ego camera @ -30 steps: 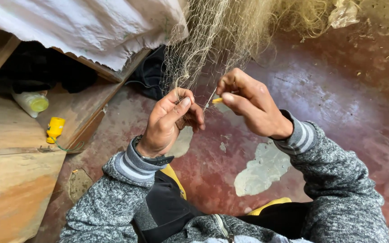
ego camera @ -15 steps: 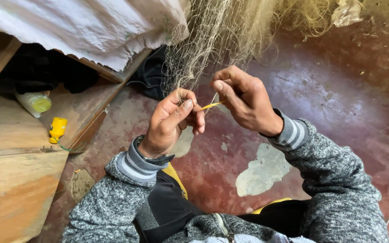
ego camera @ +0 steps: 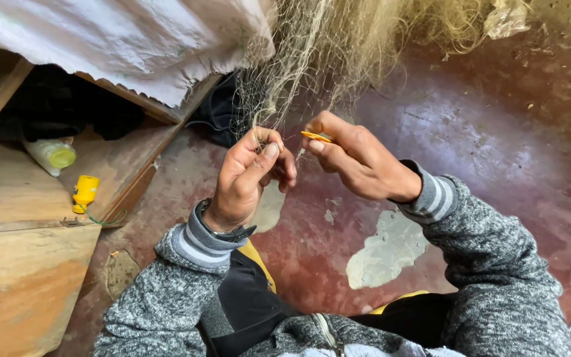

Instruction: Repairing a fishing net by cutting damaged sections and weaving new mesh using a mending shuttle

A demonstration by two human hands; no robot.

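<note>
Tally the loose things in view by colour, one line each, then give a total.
Yellow: 2, the small flat tool pinched in the right hand, and the spool on the wooden board
Pale green-capped: 1, the bottle
Straw-coloured: 1, the net gripped by the left hand
White: 1, the sheet
Total: 5

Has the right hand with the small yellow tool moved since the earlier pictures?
Hardly. The right hand stays just above the pale patch on the floor, with only a small shift; its fingers grip the yellow tool beside the left hand.
</note>
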